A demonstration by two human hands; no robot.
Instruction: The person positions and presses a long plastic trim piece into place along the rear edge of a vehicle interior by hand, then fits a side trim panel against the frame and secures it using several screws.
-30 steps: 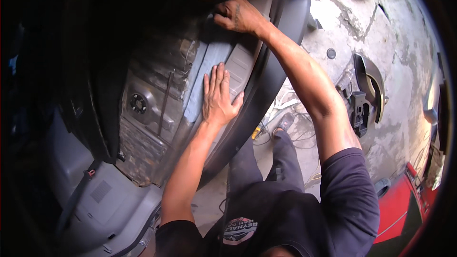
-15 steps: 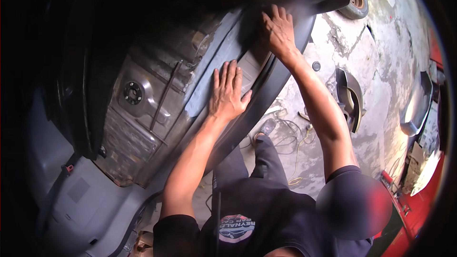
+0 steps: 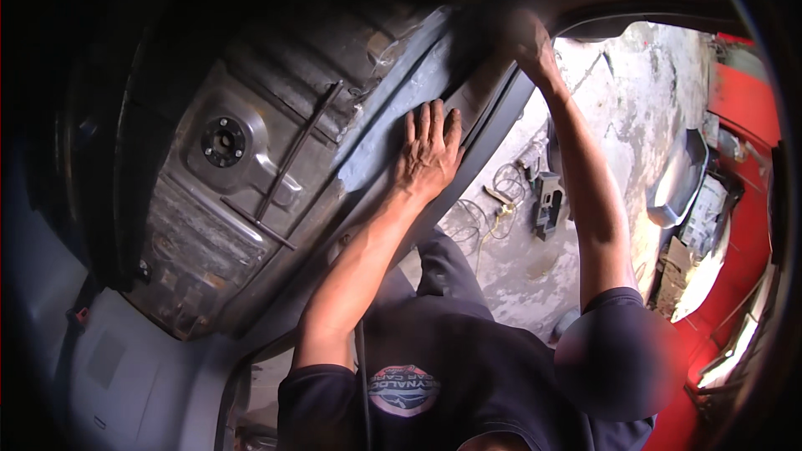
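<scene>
My left hand [image 3: 430, 150] lies flat, fingers stretched forward, on the grey inner edge of the car's door sill [image 3: 480, 104]. Beside its fingertips runs a light blue painted strip [image 3: 376, 146] along the bare metal car floor [image 3: 209, 217]. Farther forward, my right hand [image 3: 533, 42] reaches to the dark front end of the sill, by the door opening. Shadow and blur hide its fingers, so whether it holds anything is unclear.
A thin dark rod [image 3: 301, 150] lies across the floor pan, near a round bolted black fitting [image 3: 223, 142]. Grey interior trim [image 3: 125, 359] is at lower left. Outside, cables [image 3: 505, 188], a dark slotted part [image 3: 547, 205] and a curved panel [image 3: 678, 179] lie on the concrete.
Both hands have shifted right in the picture as the view moved. My left hand stays flat on the sill; my right hand has gone farther into shadow, its fingers no longer distinct.
</scene>
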